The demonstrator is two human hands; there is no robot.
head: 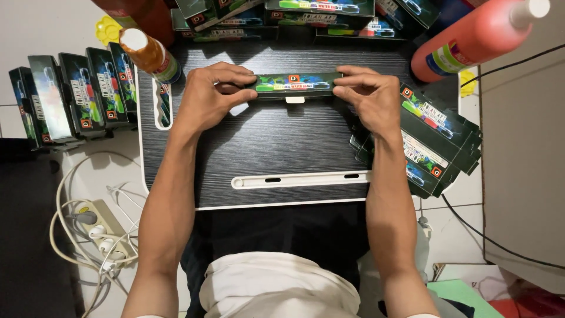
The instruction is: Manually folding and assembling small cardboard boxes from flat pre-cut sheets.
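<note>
The long, narrow dark box [294, 83] with bright green and blue print lies flat across the far middle of the black counter [276, 147], its length running left to right. A small white tab shows just beneath its near edge. The left hand [210, 94] grips the box's left end, fingers [235, 75] curled over the top and thumb pressed along the near side. The right hand [372, 94] grips the right end in the same manner, fingers clenched on the cardboard.

A white ridge with two slots [300, 179] runs along the counter's near part. Just right of the right hand, a pile of flattened boxes [438, 147] of the same print overhangs the counter edge. More assembled boxes line the far edge [318, 15], and a row of upright ones [76, 94] stands on the floor to the left. An orange-capped bottle [150, 54] leans near the left hand; a large red bottle [477, 35] lies at far right. A power strip with white cables [103, 229] lies on the floor at lower left.
</note>
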